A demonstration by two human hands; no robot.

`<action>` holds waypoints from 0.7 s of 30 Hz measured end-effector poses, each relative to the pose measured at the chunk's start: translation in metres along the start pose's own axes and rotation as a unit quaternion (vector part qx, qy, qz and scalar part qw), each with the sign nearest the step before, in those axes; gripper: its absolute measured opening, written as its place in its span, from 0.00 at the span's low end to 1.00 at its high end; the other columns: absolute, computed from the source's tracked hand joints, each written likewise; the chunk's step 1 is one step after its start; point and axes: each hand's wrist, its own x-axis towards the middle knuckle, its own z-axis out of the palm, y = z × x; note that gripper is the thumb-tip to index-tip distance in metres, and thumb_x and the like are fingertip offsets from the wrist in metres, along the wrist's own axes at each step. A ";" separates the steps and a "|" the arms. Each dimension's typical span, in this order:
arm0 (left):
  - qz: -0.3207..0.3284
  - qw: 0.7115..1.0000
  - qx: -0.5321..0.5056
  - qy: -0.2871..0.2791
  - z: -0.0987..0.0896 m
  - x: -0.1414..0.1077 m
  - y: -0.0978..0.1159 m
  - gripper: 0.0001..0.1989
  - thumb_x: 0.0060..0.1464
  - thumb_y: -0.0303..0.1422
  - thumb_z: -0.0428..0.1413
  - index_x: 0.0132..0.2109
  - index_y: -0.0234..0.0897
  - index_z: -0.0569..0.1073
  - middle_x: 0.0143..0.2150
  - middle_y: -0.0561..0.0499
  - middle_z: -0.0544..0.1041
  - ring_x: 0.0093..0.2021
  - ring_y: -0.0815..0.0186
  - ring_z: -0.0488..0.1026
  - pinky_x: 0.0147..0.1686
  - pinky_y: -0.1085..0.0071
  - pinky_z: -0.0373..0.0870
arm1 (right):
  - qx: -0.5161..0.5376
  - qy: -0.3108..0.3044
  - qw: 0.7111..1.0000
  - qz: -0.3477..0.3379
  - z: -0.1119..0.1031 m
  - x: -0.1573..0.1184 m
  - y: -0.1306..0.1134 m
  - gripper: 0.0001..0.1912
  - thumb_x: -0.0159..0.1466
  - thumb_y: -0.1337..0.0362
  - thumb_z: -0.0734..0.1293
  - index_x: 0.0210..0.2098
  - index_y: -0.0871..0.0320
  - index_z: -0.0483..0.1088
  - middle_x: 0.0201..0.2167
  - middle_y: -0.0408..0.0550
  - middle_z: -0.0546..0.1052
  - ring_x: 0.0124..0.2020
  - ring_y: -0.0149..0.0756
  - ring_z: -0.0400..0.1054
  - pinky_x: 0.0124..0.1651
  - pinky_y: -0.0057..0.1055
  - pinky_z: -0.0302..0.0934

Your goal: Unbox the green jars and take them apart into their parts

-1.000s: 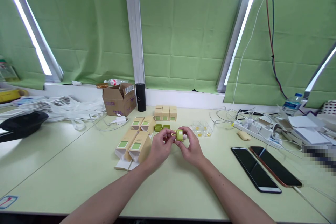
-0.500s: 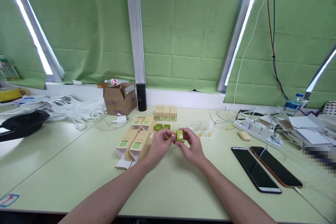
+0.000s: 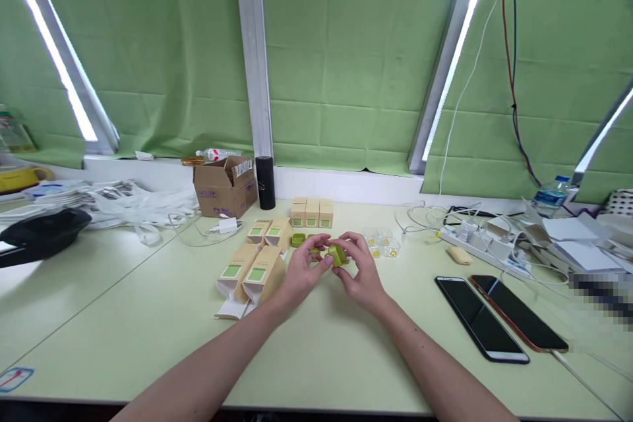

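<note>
Between my hands, a small olive-green plastic case (image 3: pixel 338 255) is raised just over the table, its rounded face tilted. My right hand (image 3: pixel 364 271) grips it from the right between thumb and fingers. From the other side my left hand (image 3: pixel 302 271) curls in, thumb tip against the case and forefinger arched above it. Behind my left fingers another green case (image 3: pixel 298 239) is partly hidden. Kraft cartons with green labels (image 3: pixel 261 271) lie to the left, their near flaps open. Clear containers with yellow centres (image 3: pixel 380 242) stand beyond my right hand.
Three small kraft boxes (image 3: pixel 312 213) stand in a row at the back, near a black cylinder (image 3: pixel 266 183) and an open cardboard box (image 3: pixel 225 188). Two phones (image 3: pixel 482 320) lie at right, before a power strip (image 3: pixel 487 248) with tangled cables. White straps (image 3: pixel 143 201) pile up at left.
The green case has turned and tilted in my fingers. My left fingers have lifted and spread from their pinch, while the right hand has shifted only slightly.
</note>
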 end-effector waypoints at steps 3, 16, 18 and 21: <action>-0.013 0.999 0.018 -0.025 0.001 0.002 -0.005 0.22 0.55 0.37 0.67 0.56 0.38 0.75 0.56 0.40 0.78 0.55 0.55 0.76 0.54 0.59 0.73 | -0.021 -0.017 0.999 -0.017 0.000 -0.001 0.003 0.35 0.60 0.76 0.64 0.65 0.46 0.66 0.56 0.54 0.67 0.59 0.47 0.67 0.60 0.50 0.70; 0.004 0.992 0.122 0.011 0.003 -0.001 -0.009 0.21 0.51 0.24 0.64 0.53 0.40 0.74 0.55 0.45 0.78 0.53 0.57 0.76 0.55 0.57 0.72 | -0.033 0.046 0.997 -0.048 -0.001 -0.001 0.002 0.25 0.62 0.78 0.61 0.55 0.52 0.70 0.53 0.55 0.71 0.57 0.46 0.69 0.57 0.48 0.70; 0.012 0.988 0.153 0.027 0.004 -0.002 -0.009 0.21 0.50 0.23 0.63 0.52 0.40 0.74 0.54 0.46 0.77 0.54 0.58 0.75 0.55 0.58 0.71 | -0.032 0.047 0.997 -0.059 -0.002 0.000 -0.001 0.21 0.64 0.76 0.61 0.52 0.53 0.72 0.51 0.55 0.73 0.56 0.46 0.70 0.56 0.47 0.71; 0.033 0.981 0.188 0.040 0.005 -0.005 -0.006 0.20 0.52 0.24 0.63 0.52 0.42 0.75 0.53 0.47 0.76 0.53 0.58 0.74 0.53 0.58 0.71 | -0.043 0.047 0.994 -0.085 -0.001 0.000 -0.003 0.16 0.66 0.74 0.63 0.50 0.53 0.73 0.50 0.55 0.74 0.53 0.45 0.72 0.52 0.44 0.74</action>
